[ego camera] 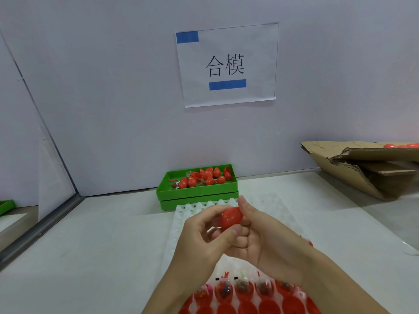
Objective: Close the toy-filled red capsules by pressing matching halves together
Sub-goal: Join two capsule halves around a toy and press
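We hold one red capsule (231, 218) above the white tray (181, 214), both hands pinching it: left hand (204, 236) thumb and fingers from below, right hand (260, 232) fingers curled over its end. It appears nearly or fully closed. Filled open halves (242, 288) remain in the near rows; loose halves wait in the green tray (197, 191).

Red capsule (230, 218): glossy smooth plastic. White tray (278, 214): matt moulded plastic. Green tray (195, 191) at 12 o'clock: plastic, perforated floor. Box (353, 171) at 2 o'clock: rough torn corrugated cardboard. Sign (229, 64): thin paper. Edge strip (45, 230) at 9 o'clock: dull metal.
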`<state>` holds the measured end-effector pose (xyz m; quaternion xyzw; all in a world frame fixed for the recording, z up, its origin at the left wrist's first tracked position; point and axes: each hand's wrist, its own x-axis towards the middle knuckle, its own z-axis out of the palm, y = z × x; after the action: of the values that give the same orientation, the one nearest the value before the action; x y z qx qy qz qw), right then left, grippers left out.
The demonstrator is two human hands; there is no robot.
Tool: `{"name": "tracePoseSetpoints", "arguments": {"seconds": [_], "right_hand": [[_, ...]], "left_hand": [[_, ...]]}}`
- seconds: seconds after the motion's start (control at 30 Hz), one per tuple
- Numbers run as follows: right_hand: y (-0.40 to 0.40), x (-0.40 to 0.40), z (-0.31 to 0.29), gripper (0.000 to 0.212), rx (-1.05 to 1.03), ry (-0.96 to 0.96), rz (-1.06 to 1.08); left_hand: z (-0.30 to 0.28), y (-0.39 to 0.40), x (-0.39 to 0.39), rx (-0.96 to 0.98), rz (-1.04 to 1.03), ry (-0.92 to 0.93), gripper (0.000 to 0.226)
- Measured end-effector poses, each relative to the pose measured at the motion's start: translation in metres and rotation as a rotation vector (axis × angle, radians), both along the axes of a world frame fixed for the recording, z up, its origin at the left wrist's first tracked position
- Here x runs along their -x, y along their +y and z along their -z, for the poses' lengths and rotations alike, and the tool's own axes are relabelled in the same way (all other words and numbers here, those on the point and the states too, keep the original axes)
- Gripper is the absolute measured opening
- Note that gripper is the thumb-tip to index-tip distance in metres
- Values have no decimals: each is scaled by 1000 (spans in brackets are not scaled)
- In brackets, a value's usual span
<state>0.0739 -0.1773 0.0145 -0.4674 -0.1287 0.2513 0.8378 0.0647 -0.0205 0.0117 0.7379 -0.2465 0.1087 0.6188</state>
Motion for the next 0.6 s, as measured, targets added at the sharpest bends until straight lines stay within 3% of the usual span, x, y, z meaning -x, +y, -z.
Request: {"name": "tracePoseSetpoints", "arguments": {"seconds": [0.17,0.3,0.47,0.53,0.6], "right_hand": [[2,-1,-1,73,14,45,-4],[4,-2,-1,64,173,-8,169],[3,-8,7,32,522,-348,618],[3,-6,10,12,593,-524,702],[5,-3,13,17,638,-663,712]], "left_hand": [[3,-3,-3,30,-89,28,21],[3,-4,-5,144,-129,129,39],[5,-4,-8,215,-259,179,52],[5,-5,-10,332,-219,266,50],[3,-8,-10,502,-123,405,49]]}}
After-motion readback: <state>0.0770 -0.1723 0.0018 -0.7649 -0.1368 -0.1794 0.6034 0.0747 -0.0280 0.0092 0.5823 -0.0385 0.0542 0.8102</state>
